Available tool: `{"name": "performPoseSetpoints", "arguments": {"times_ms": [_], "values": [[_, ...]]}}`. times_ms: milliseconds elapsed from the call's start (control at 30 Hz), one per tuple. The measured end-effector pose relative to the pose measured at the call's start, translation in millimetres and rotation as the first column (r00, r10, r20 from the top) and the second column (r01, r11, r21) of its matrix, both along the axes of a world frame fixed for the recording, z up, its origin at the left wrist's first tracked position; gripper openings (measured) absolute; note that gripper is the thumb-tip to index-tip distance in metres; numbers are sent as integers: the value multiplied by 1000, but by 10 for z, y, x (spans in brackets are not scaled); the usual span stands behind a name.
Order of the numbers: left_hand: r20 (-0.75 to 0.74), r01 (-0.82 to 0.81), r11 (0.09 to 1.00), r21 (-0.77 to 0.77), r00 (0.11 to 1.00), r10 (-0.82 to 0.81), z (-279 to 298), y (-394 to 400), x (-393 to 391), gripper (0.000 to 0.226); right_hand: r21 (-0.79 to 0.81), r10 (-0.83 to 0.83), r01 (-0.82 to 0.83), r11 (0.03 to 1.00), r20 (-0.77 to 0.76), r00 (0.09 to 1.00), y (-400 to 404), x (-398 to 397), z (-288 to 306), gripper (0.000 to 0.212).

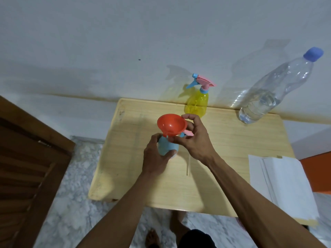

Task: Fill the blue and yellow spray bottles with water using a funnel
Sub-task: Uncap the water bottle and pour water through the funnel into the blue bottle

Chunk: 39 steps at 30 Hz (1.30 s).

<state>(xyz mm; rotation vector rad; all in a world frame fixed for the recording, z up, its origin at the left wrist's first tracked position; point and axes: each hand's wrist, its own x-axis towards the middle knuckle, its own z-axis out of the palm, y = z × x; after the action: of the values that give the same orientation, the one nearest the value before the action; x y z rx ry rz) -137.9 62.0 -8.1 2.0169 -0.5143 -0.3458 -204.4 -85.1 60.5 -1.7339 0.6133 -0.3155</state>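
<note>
The blue spray bottle (167,147) is gripped by the left hand (155,158) near the middle of the pale wooden table (223,149), with bare wood on every side. The round orange funnel (171,124) is pinched at its rim by the right hand (195,138) above the bottle's neck. The shiny yellow spray bottle (197,102) and a clear water bottle (272,92) are stood at the far edge, by the wall.

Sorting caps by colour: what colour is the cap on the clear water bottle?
Blue; the cap shows clearly in the head view.
</note>
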Motion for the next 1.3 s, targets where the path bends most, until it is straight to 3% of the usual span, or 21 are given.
{"name": "performPoseSetpoints", "arguments": {"times_ms": [500, 633, 800, 933, 1033, 1167, 1300], "values": [[-18, 34, 999, 9, 999, -34, 64, 27, -14, 75, -28, 56, -56, 998, 7, 998, 35, -108, -47, 87], [-18, 39, 999, 33, 999, -38, 179, 116, -54, 91, -85, 31, -31, 996, -1, 1000, 35, -210, 15, 83], [-35, -30, 981, 190, 999, 38, 213, 318, -213, 77, -90, -126, 127, 988, 19, 992, 92, -530, 169, 73], [-123, 54, 954, 295, 992, -18, 208, 427, -496, 57, -40, -301, 302, 953, 29, 953, 120, -912, 248, 58], [-179, 169, 952, 255, 976, -125, 249, 308, -734, 50, 52, -443, 442, 896, 2, 897, 75, -1205, 301, 38], [-208, 274, 954, 125, 947, -245, 421, -111, -968, 42, 55, -545, 546, 836, -22, 838, -157, -1493, 441, 21], [-121, 331, 943, 44, 938, -324, 581, -708, -1032, 39, 21, -623, 623, 782, 7, 782, -649, -1570, 677, 16]]}}
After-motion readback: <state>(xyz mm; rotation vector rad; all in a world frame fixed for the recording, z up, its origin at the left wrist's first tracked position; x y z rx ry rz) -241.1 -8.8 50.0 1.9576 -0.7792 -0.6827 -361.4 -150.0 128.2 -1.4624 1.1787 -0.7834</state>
